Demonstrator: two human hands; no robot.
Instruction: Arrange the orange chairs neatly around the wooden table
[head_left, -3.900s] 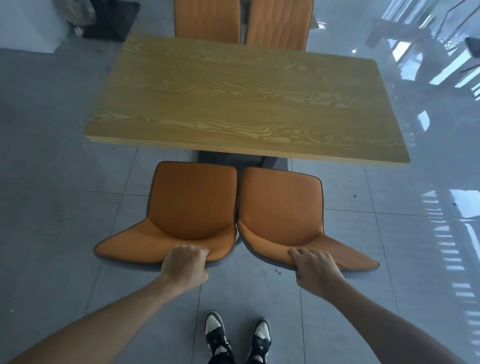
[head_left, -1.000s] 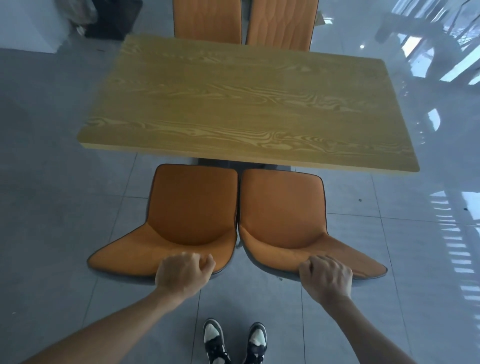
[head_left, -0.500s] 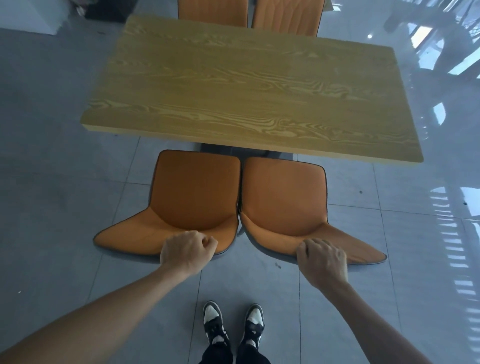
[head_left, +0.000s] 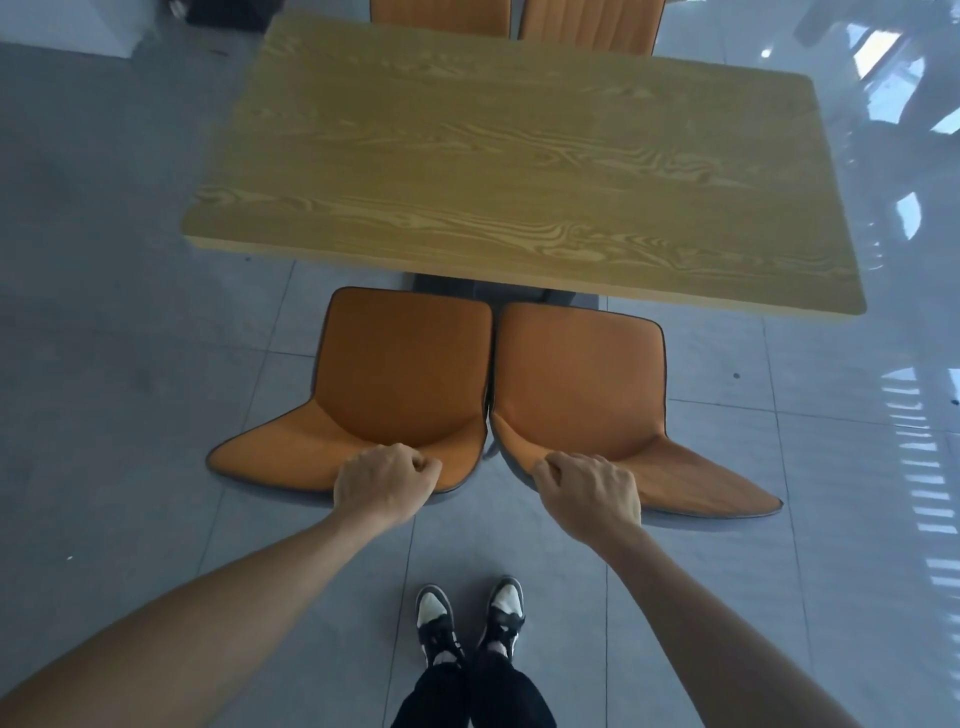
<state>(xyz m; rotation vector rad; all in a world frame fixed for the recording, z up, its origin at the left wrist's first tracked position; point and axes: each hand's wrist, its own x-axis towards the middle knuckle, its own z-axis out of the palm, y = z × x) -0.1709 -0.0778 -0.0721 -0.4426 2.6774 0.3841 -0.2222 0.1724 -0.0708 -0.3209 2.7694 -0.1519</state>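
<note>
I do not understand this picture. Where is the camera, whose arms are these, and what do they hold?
The camera sits on a person's head and looks forward and down, so you see their own arms and shoes. No machine is here. The left hand grips the top edge of the left orange chair; the right hand grips the right orange chair. Both chairs stand side by side at the near edge of the wooden table. Nothing lies on the table. Two more orange chairs stand at the far side.

Two orange chairs side by side, wooden table beyond
</note>
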